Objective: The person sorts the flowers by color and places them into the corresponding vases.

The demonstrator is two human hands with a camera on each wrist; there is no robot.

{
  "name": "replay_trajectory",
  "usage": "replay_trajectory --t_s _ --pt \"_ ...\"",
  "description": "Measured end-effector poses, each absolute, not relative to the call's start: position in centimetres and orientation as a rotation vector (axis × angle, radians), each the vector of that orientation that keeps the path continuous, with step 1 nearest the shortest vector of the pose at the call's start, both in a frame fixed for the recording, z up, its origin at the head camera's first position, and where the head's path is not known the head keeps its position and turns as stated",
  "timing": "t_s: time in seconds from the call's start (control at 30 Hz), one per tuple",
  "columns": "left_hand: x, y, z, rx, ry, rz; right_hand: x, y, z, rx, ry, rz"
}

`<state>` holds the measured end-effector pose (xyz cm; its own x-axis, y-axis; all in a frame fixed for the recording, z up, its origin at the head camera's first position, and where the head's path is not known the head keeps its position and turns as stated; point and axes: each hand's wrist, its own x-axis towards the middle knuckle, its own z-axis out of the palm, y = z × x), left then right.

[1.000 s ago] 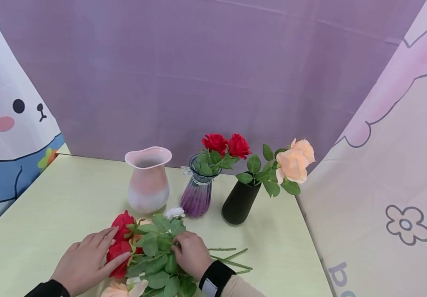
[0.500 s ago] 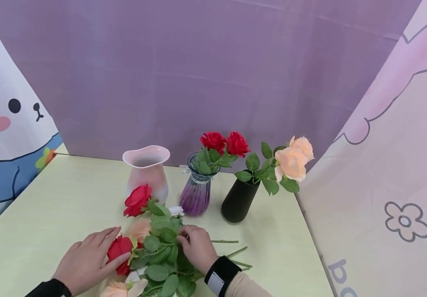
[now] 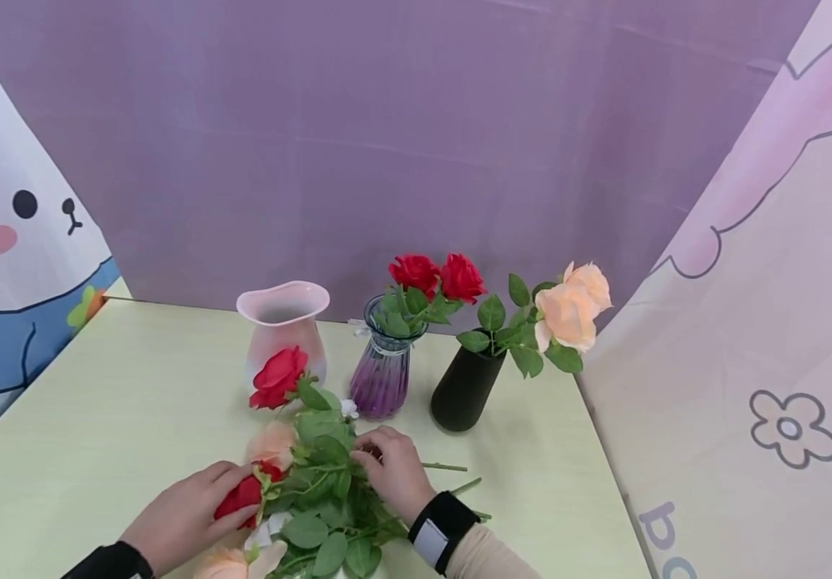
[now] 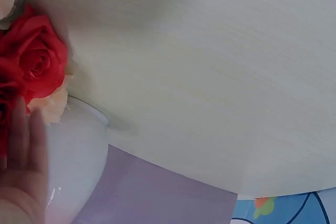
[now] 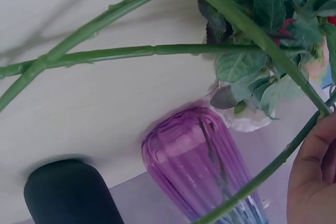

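A pile of cut roses lies near the front of the table. My right hand (image 3: 395,474) pinches a green stem (image 5: 291,148) among the leaves (image 3: 329,482); a red rose (image 3: 280,376) rises at the head end of the pile, in front of the pink vase (image 3: 285,330). My left hand (image 3: 187,515) holds the bloom of another red rose (image 3: 240,500) between fingers and thumb. In the left wrist view its fingers (image 4: 37,140) reach up beside red petals (image 4: 39,59). Peach roses (image 3: 274,444) and white blooms lie with them; leaves hide most stems.
Behind the pile stands a purple glass vase (image 3: 381,382) with two red roses. To its right, a black vase (image 3: 468,394) holds peach roses. Loose stem ends (image 3: 444,466) point right across the table (image 3: 83,418). A purple cloth (image 3: 387,145) hangs behind.
The upper red rose has risen away from the pile toward the pink vase. My right hand has shifted slightly right, while my left fingers have closed around the lower red rose.
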<state>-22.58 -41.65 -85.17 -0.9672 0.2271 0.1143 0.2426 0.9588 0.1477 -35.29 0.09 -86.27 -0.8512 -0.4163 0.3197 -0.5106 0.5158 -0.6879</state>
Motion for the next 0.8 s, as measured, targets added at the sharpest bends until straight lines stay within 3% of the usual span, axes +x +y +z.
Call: replay_trajectory --t_s 0.3,0.53,0.8 --pt "-22.5 -41.7 -82.3 -0.431 -2.907 -0.255 -38.2 2.3 -87.9 0.770 -2.597 1.368" --pt "-22.3 -41.8 -82.1 -0.459 -2.880 -0.274 -37.3 2.4 -85.2 0.712 -2.579 1.290" --pt "-22.3 -41.3 -82.5 -0.528 -2.882 -0.284 -38.7 2.9 -88.7 0.652 -2.604 1.155"
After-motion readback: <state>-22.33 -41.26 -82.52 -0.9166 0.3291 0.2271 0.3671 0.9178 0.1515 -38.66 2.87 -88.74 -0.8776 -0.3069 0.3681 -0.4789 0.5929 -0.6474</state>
